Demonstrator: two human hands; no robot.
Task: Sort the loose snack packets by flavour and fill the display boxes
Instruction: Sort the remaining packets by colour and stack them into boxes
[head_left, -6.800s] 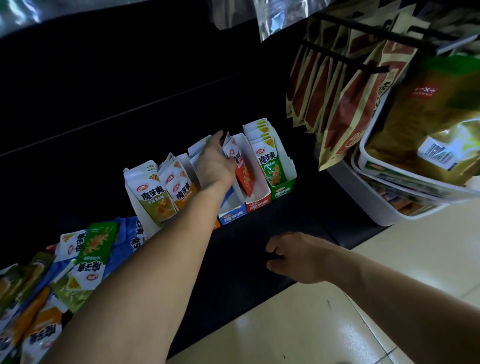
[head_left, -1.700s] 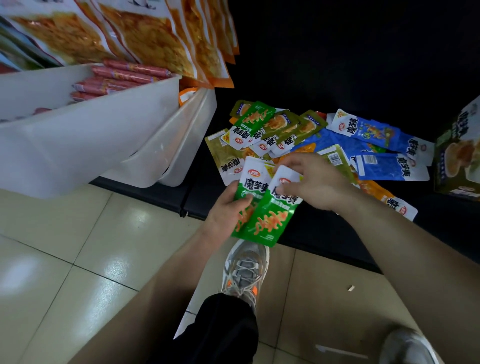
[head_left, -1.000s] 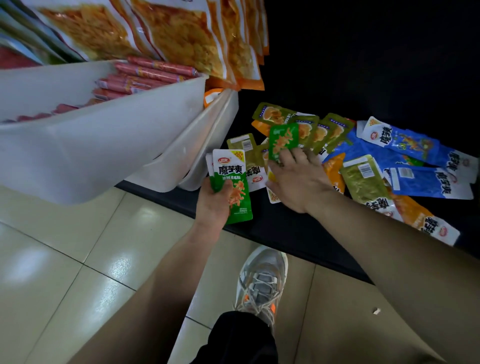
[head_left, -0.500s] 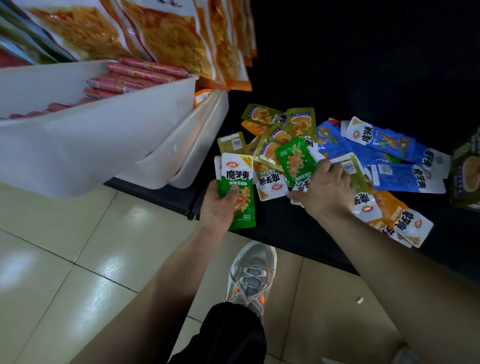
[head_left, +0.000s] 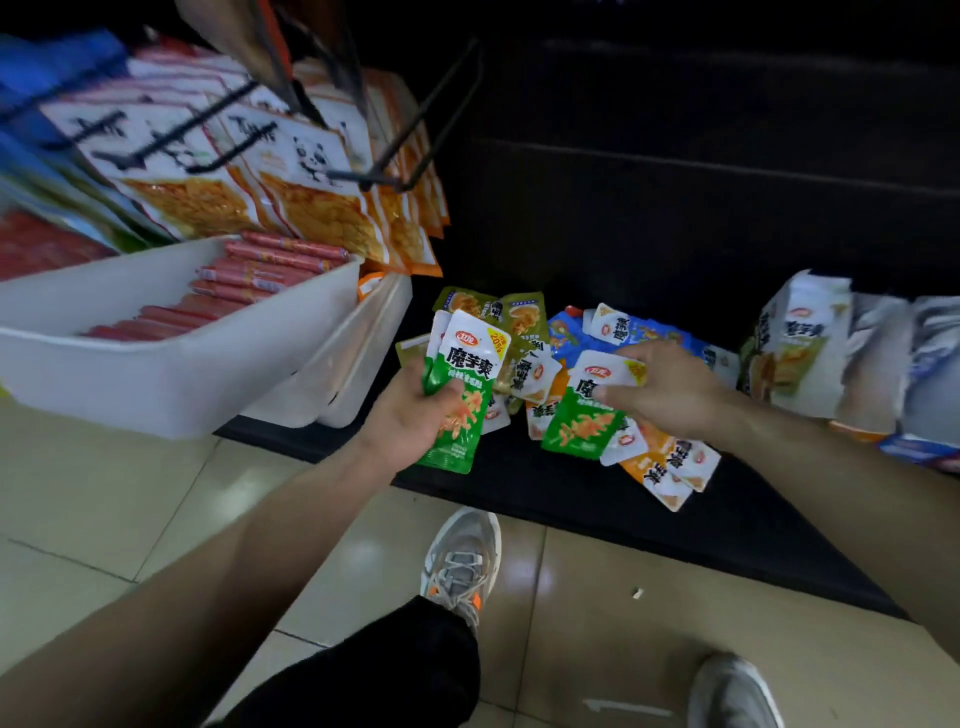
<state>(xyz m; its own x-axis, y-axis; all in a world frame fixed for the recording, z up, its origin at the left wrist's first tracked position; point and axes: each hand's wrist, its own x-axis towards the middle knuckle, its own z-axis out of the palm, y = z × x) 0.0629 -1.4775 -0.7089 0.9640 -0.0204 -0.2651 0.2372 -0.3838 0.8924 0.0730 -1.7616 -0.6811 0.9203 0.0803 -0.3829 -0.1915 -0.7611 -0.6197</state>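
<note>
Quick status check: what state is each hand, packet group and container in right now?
Left hand: shut on green stack, held upright.
Right hand: shut on green packet, lifted over the pile.
Loose pile: unsorted, mixed colours, flat on the shelf.
Display boxes: upright, partly filled.
White bin: open, holding red sausages.

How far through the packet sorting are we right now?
Partly done. The display boxes at the right edge already hold packets. In hand: the left hand grips a stack of bright green packets, and the right hand pinches another green packet. Left: the loose pile on the black shelf, with olive, blue and orange packets unsorted.
</note>
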